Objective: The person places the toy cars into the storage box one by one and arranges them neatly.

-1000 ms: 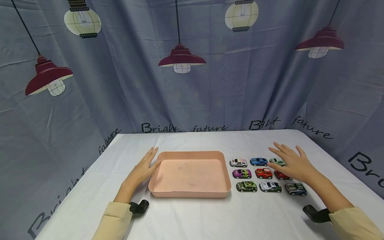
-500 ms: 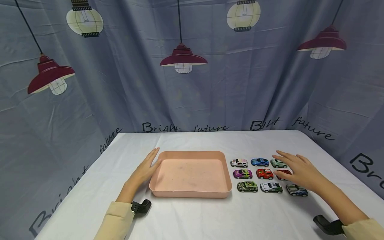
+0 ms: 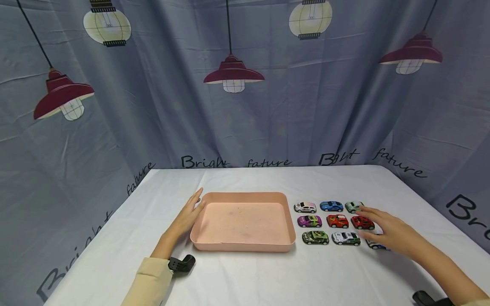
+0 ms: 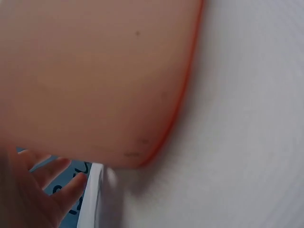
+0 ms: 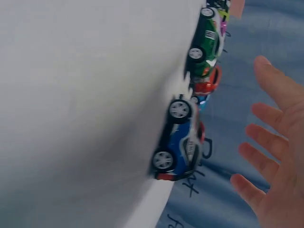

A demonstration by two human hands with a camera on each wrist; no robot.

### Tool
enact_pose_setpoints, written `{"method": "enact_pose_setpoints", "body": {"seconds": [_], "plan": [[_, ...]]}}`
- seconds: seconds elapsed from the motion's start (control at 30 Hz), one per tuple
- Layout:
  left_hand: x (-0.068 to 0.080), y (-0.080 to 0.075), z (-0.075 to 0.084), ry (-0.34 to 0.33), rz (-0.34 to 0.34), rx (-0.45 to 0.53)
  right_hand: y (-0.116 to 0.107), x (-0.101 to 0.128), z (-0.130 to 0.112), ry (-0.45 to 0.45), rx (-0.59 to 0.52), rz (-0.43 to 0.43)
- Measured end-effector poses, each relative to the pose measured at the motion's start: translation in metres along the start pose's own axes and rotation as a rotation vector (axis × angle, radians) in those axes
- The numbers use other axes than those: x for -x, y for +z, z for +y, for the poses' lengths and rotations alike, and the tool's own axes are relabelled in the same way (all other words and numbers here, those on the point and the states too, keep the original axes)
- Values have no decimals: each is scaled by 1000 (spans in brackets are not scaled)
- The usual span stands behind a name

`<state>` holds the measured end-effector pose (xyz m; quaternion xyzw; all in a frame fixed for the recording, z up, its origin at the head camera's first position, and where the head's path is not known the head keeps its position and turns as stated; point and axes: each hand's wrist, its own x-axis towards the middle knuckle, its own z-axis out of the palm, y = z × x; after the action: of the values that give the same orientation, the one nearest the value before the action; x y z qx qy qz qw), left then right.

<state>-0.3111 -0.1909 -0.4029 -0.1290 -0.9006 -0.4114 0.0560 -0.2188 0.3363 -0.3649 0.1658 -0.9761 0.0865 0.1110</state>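
Observation:
A shallow peach-coloured tray (image 3: 245,247) lies on the white table. My left hand (image 3: 185,219) is at its left rim with straight fingers, thumb right at the edge; the left wrist view shows the tray wall up close. My right hand (image 3: 398,233) hovers over the right end of several toy cars, fingers extended and thumb apart, holding nothing. Beneath it, the blue-and-grey toy car (image 5: 180,140) of the front row is partly hidden in the head view. A dark red toy car (image 3: 362,222) and a pale green toy car (image 3: 353,207) are near its fingertips.
More toy cars stand in rows between tray and right hand: a white one (image 3: 305,207), a blue one (image 3: 331,206), a purple one (image 3: 309,221), a red one (image 3: 337,221), a camouflage one (image 3: 315,237) and a white-and-green one (image 3: 346,239). A blue-grey curtain (image 3: 268,123) hangs behind.
My right hand has come down and toward the front of the table, from above the back rows to over the front-right toy car. The left hand stays at the tray.

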Motion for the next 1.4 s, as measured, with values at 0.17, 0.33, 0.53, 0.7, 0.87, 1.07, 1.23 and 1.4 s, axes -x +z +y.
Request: {"method": "enact_pose_setpoints", "body": {"seconds": [0.17,0.33,0.53,0.7,0.87,1.07,1.23,1.4], "plan": [[0,4,-3,-26,-6,49,7,6,5,24,-48,-45],[0,8,-4,-37,-15,103,11,11,9,44,-75,-62],[2,12,-4,-67,-31,140,14,16,15,21,-126,-54],[2,14,-5,-76,-32,154,17,19,18,21,-124,-58],[2,15,-6,-105,-36,171,20,19,22,40,-112,-87],[0,16,-7,-130,-43,190,25,23,30,-24,-38,-28],[1,16,-7,-130,-57,210,26,21,30,14,-79,-79],[4,14,-10,-131,-75,232,23,15,28,84,-151,-181]]}}
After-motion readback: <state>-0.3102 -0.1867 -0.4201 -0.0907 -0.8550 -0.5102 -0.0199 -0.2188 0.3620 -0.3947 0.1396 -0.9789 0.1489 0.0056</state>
